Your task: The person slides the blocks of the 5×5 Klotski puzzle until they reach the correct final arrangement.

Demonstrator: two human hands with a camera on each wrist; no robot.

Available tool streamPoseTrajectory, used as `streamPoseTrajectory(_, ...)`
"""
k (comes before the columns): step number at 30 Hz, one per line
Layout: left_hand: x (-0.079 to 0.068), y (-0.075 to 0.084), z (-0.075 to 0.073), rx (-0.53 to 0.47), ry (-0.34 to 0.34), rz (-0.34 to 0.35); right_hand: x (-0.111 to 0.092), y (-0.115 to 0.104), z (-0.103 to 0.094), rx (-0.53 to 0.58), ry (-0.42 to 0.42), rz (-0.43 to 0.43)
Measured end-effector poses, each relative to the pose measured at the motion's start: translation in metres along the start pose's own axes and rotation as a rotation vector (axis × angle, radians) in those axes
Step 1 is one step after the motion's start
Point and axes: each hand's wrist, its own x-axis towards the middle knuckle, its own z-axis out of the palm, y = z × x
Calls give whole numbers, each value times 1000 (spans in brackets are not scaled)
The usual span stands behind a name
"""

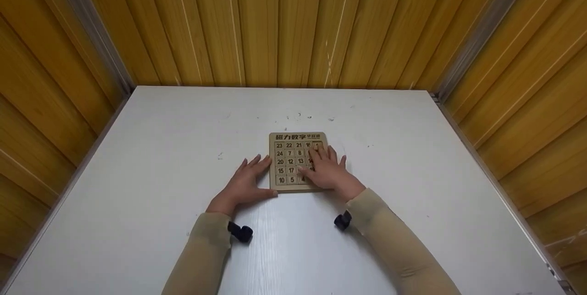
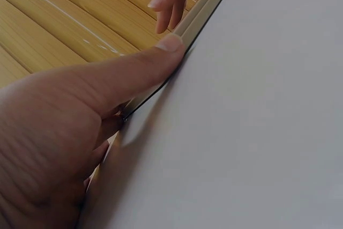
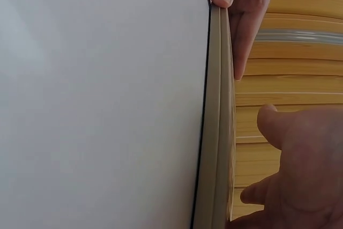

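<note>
A wooden sliding number puzzle (image 1: 285,166) lies flat on the white table, its numbered square tiles set in a frame with dark lettering along the far edge. My left hand (image 1: 243,185) holds its near left corner, the thumb (image 2: 144,71) against the near edge and the fingers along the left side. Over the puzzle's right part is my right hand (image 1: 328,173), fingers spread, with fingertips at the upper right tiles. It hides several tiles there. From the right wrist view, the puzzle's layered near edge (image 3: 217,111) shows between both hands.
The white table (image 1: 183,125) carries small dark marks beyond the puzzle. Yellow wood-patterned panels (image 1: 298,24) stand behind it and at both sides, with grey metal posts (image 1: 481,33) in the corners. A small black camera (image 1: 240,232) is strapped at each wrist.
</note>
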Motion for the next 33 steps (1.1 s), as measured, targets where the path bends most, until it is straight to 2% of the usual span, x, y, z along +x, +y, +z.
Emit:
streamPoseTrajectory(7, -1, 0, 0, -10, -7, 7, -2, 2, 3, 1, 17, -12)
streamPoseTrajectory(14, 0, -3, 0, -9, -3, 14, -28, 5, 5, 38, 3, -50)
streamPoseTrajectory(21, 0, -4, -1, 5, -2, 43, -48, 5, 8, 24, -31, -63)
streamPoseTrajectory(33, 0, -3, 0, 18, 0, 45, -45, 6, 7, 40, -26, -54)
